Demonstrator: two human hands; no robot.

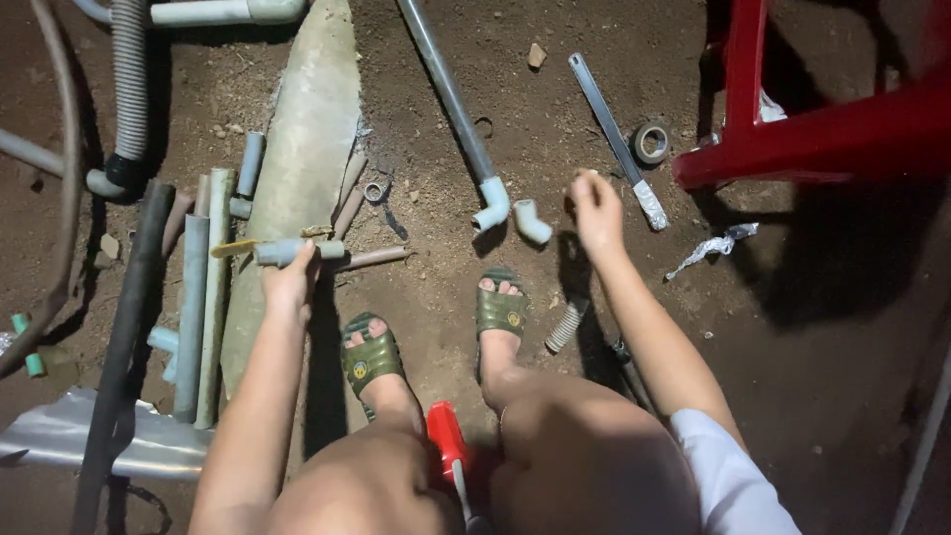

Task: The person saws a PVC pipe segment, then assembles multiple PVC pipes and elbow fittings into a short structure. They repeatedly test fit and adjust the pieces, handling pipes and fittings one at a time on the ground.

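Note:
My left hand (289, 282) grips a short grey pipe piece (297, 252) lying across a pale concrete slab (307, 129). My right hand (597, 210) is raised over the dirt with the fingers curled shut; something small may be pinched in it, but I cannot make it out. A loose white elbow fitting (531, 222) lies just left of that hand. Beside it a long grey pipe (451, 94) ends in another elbow (491, 205). My feet in green sandals (501, 309) rest on the soil.
Several grey pipes (203, 297) lie at the left beside a black tube (124, 337) and a corrugated hose (130, 79). A hacksaw blade (616, 139), a tape roll (651, 143) and a red plastic stool (822, 129) sit at the right. A red-handled tool (448, 446) lies between my knees.

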